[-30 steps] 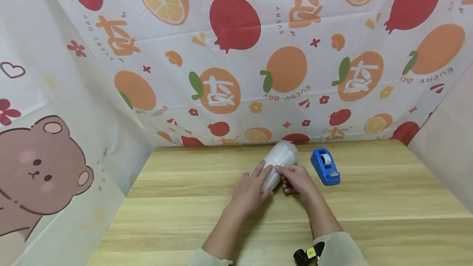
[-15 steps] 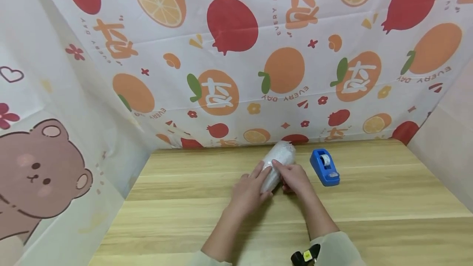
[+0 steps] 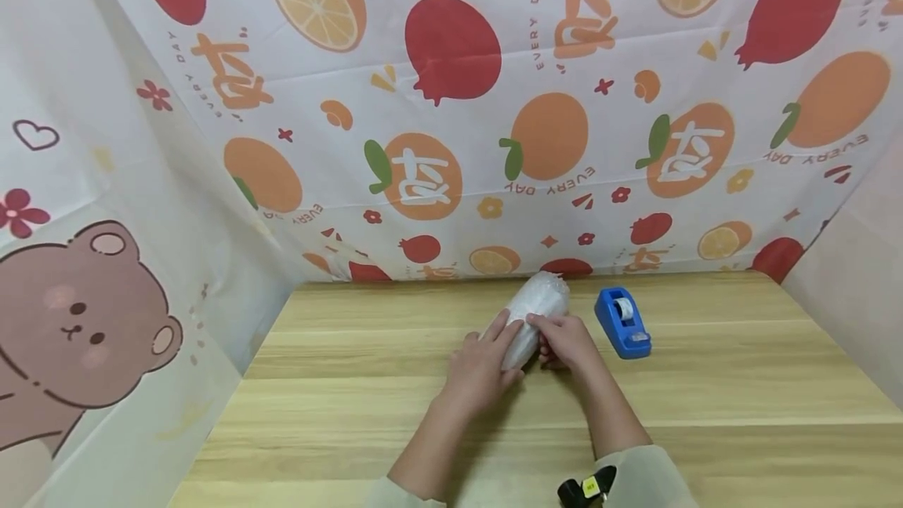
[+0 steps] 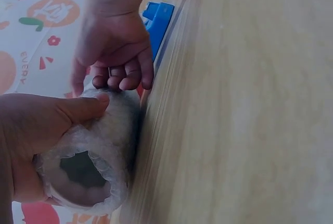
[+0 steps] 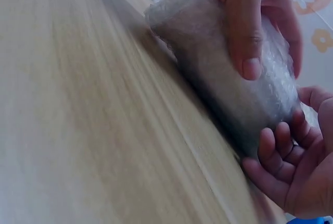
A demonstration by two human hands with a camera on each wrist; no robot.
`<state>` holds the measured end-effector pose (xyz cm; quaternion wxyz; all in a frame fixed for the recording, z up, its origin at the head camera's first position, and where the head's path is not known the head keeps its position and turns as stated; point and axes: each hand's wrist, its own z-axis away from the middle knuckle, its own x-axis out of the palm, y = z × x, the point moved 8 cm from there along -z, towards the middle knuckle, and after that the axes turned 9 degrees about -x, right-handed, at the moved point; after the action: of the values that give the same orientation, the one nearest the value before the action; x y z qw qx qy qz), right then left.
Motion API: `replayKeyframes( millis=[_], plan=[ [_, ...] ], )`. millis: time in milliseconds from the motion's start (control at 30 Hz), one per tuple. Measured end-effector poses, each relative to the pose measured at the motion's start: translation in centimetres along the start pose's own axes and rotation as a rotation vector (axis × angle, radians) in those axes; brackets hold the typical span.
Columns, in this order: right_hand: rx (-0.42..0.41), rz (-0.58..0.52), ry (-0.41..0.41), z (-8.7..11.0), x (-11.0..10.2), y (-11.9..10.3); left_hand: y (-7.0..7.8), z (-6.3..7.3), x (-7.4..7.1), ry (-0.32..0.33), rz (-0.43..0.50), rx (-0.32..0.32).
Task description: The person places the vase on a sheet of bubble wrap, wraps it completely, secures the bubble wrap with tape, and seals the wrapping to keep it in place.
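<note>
A cylinder wrapped in bubble wrap (image 3: 539,296) lies slantwise on the wooden table near the back. My left hand (image 3: 476,371) grips its near part, thumb on one side and fingers across the top. In the left wrist view, the near end of the bubble-wrapped cylinder (image 4: 117,140) shows a pale round rim with a dark hollow inside. My right hand (image 3: 567,343) is at the right side, thumb on top of the wrap. Seen from the right wrist, the right hand's fingers (image 5: 283,156) curl in close against the wrapped side.
A blue tape dispenser (image 3: 624,324) with a roll of tape stands on the table (image 3: 339,398) right of the hands. Behind the table hangs a fruit-print cloth (image 3: 451,179). A black device (image 3: 585,488) is at the right sleeve.
The right thumb reaches forward over the wrap half a second ago and is now drawn back to the right. The left hand keeps its hold; the cylinder stays in place.
</note>
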<state>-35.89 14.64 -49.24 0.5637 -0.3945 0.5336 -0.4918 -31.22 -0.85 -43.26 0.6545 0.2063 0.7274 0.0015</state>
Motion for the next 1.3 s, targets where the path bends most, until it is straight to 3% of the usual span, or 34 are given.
replayKeyframes(
  millis=[300, 467, 733, 833, 1033, 1300],
  plan=[
    [-0.027, -0.116, -0.046, -0.6, 0.5, 0.9, -0.6, -0.3, 0.5, -0.031, 0.072, -0.064],
    [-0.032, -0.17, -0.02, -0.7, 0.6, 1.0, 0.1, -0.4, 0.8, -0.112, 0.081, -0.092],
    [-0.026, -0.243, -0.035, -0.9, 1.2, 1.1, 0.7, 0.0, 0.1, -0.224, 0.18, -0.144],
    [-0.042, -0.206, -0.045, -0.9, 1.4, 1.0, 0.5, 0.0, -0.6, -0.22, 0.235, -0.132],
    [-0.049, -0.145, -0.061, -0.8, 1.3, 1.0, -0.3, -0.4, -1.9, -0.197, 0.331, -0.049],
    [-0.03, -0.118, -0.084, -0.6, 1.7, 0.8, -2.9, -0.9, -2.1, -0.287, 0.436, -0.021]
  ],
)
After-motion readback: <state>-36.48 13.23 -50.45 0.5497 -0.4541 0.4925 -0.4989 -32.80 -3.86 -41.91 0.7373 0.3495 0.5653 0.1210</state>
